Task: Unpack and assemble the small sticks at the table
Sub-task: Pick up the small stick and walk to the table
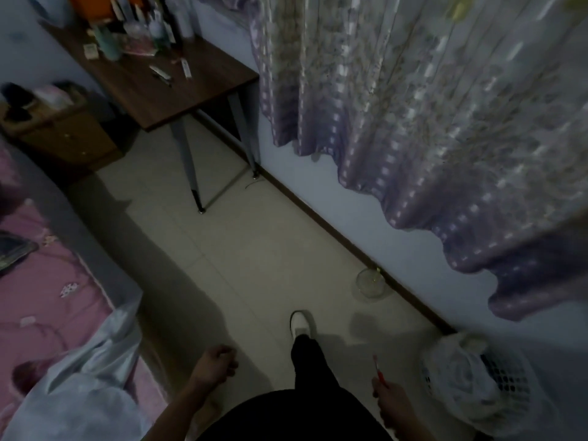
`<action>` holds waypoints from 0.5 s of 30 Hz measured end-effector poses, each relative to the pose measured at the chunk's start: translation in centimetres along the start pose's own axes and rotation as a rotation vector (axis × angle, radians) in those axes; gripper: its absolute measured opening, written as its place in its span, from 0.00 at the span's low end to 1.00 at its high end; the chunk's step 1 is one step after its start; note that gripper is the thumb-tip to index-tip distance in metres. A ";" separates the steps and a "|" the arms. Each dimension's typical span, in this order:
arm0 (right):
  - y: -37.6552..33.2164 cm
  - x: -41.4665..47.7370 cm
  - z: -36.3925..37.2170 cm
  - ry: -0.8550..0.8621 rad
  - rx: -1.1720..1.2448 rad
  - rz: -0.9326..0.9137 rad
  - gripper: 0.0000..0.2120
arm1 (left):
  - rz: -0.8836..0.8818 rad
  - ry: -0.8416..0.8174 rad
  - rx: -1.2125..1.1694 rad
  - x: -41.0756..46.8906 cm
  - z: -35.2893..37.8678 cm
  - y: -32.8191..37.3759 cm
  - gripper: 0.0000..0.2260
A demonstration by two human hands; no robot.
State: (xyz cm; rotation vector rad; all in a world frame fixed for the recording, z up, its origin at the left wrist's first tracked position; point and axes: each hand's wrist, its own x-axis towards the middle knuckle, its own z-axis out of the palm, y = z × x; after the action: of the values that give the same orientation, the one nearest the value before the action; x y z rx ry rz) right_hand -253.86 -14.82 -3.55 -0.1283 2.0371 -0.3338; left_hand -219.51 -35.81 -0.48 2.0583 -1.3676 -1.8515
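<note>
Red stick is poking up, right hand fingers pinching it; left hand fingers hanging loosely curled, seemingly empty.

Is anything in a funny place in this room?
Yes. A clear round glass bowl sits on the pale tiled floor, close to the dark skirting board. A bowl on the floor looks out of place.
</note>
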 end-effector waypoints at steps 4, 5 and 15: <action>-11.7 3.9 -1.0 -0.036 -0.164 -0.166 0.19 | -0.052 0.072 -0.084 4.1 -1.9 3.5 0.06; -14.9 4.6 -1.1 -0.068 -0.193 -0.202 0.17 | -0.067 0.096 -0.107 4.9 -2.5 4.5 0.07; -42.3 10.5 -0.5 -0.194 -0.331 -0.358 0.17 | -0.185 0.279 -0.375 12.6 -6.5 11.6 0.07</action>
State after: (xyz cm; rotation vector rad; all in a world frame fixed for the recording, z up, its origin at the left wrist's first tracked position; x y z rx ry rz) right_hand -261.42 -57.56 0.01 -0.7082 1.8569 -0.1920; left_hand -221.99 -53.91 -1.83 2.1871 -0.7243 -1.6412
